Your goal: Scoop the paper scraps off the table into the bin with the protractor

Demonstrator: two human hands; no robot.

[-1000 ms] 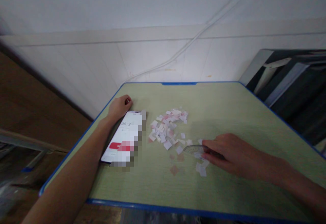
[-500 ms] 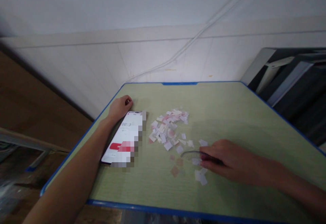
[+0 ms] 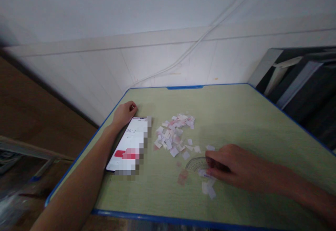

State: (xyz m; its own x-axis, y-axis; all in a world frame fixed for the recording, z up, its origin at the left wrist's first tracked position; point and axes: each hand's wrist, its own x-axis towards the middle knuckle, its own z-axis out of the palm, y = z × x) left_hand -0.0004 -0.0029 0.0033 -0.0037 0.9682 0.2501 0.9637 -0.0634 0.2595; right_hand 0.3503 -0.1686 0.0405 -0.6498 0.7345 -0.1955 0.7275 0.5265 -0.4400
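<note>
My right hand (image 3: 228, 162) has thumb and fingers pinched on the edge of a clear half-round protractor (image 3: 195, 162). The protractor is low over the table, its curved side and markings showing to the left of my fingers; the rest is hidden by the hand. Pink paper bits (image 3: 183, 176) lie by its left end, and white paper pieces (image 3: 210, 189) lie just below it. Beyond it is a loose heap of small white and pink paper squares (image 3: 169, 136). My left hand (image 3: 126, 112) rests curled on the table, above a phone (image 3: 124, 141), with nothing visible in it.
The green table (image 3: 223, 105) has a blue rim (image 3: 157, 217) and stands against a white wall (image 3: 162, 57). A cable (image 3: 181, 59) runs down the wall. Dark folder-like objects (image 3: 307, 87) stand at the right, and a brown panel (image 3: 39, 98) is at the left.
The protractor has tilted from nearly edge-on to flatter, so its markings now show. Paper pieces beside it have shifted slightly. My left hand stays in place.
</note>
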